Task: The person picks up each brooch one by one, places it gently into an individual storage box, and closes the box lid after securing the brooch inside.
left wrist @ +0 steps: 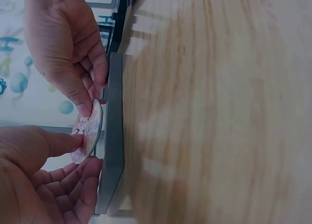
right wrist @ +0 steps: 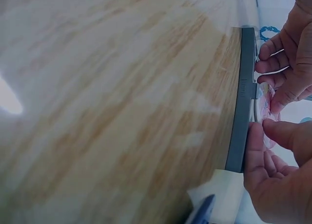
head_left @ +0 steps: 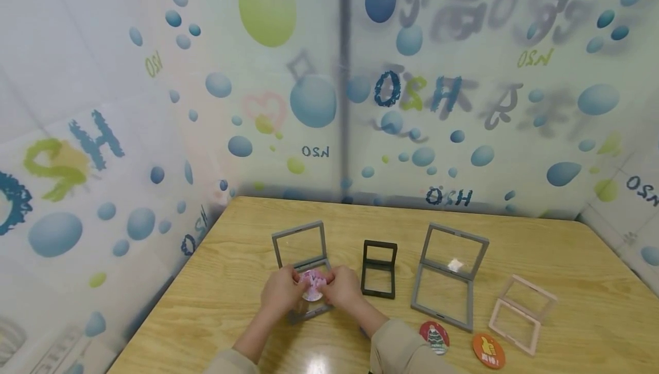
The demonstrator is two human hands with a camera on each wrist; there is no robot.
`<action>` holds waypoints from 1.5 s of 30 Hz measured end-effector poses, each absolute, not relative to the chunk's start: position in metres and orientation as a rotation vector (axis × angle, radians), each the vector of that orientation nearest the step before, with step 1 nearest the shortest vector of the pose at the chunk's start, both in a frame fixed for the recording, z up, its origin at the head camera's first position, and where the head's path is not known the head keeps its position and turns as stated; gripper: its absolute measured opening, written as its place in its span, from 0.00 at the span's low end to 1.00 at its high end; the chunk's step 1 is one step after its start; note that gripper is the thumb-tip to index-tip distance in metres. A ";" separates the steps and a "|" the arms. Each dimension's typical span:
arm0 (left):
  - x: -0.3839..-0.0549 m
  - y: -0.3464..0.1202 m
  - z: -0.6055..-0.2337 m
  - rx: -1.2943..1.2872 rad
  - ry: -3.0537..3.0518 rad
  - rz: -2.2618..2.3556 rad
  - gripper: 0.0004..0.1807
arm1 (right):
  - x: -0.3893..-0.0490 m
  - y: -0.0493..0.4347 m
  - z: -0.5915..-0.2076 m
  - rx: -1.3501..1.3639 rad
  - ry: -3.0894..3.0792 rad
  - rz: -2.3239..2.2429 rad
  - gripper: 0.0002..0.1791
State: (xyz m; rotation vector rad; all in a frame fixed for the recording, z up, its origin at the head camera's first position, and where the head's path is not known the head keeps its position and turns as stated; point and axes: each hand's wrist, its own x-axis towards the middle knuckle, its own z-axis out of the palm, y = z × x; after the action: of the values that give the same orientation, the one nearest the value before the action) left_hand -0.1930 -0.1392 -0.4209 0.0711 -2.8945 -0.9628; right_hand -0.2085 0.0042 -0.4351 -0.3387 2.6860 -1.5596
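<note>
Tabletop (head_left: 206,311), badge (head_left: 312,286) round only from head

The disc (head_left: 312,288) is patterned in pink and white, the leftmost frame (head_left: 297,229) is coloured grey, and the tabletop (head_left: 206,317) is wood-grained yellow-brown.

Left hand (right wrist: 296,61) and right hand (right wrist: 280,191) grip round pinkish badge (right wrist: 263,103) between them, over gray frame (right wrist: 239,117) on wooden table (right wrist: 122,92).

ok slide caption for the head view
Fingers of the left hand and right hand hold a pink badge over an open gray frame.
</note>
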 end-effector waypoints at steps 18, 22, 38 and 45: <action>-0.195 -0.136 -0.425 0.061 -2.885 -0.910 0.12 | -0.212 0.003 -0.439 -0.318 2.782 -1.472 0.12; -0.195 -0.134 -0.426 0.065 -2.898 -0.875 0.12 | -0.213 0.002 -0.440 -0.319 2.824 -1.429 0.13; -0.198 -0.128 -0.428 0.041 -2.870 -0.761 0.14 | -0.217 0.006 -0.438 -0.366 2.966 -1.289 0.13; -0.196 -0.144 -0.427 0.018 -2.836 -0.916 0.15 | -0.209 0.009 -0.435 -0.388 2.959 -1.274 0.14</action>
State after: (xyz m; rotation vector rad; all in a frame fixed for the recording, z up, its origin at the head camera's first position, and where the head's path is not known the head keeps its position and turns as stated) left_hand -0.1964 -0.1444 -0.4267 0.0184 -2.8361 -0.9158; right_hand -0.2089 0.0095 -0.4345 -0.3876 2.9586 -1.2740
